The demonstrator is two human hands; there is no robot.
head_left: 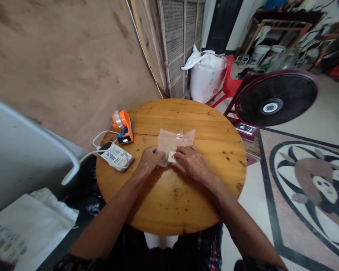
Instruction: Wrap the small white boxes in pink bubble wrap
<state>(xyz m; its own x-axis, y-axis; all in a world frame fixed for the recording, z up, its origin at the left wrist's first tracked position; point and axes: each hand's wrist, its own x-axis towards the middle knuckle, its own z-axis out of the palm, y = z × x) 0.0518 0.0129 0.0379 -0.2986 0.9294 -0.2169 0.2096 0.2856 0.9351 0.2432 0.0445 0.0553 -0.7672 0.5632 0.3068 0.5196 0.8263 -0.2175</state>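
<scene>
On the round wooden table lies a sheet of clear bubble wrap point(176, 138), a strip of shiny tape near its far edge. A small white block point(171, 157) rests at the near edge of the wrap, between my two hands. My left hand point(151, 159) is closed on the near left corner of the wrap, its fingers bent. My right hand point(190, 160) lies over the right side of the block, fingers curled together and pressing on it. The block's underside is hidden.
At the table's left point(110, 190) stand an orange and blue tape dispenser point(124, 126) and a white package point(117, 156) with a cable. A round fan point(277, 98) is beyond the right edge. A red chair point(230, 82) and white sack point(207, 77) stand behind.
</scene>
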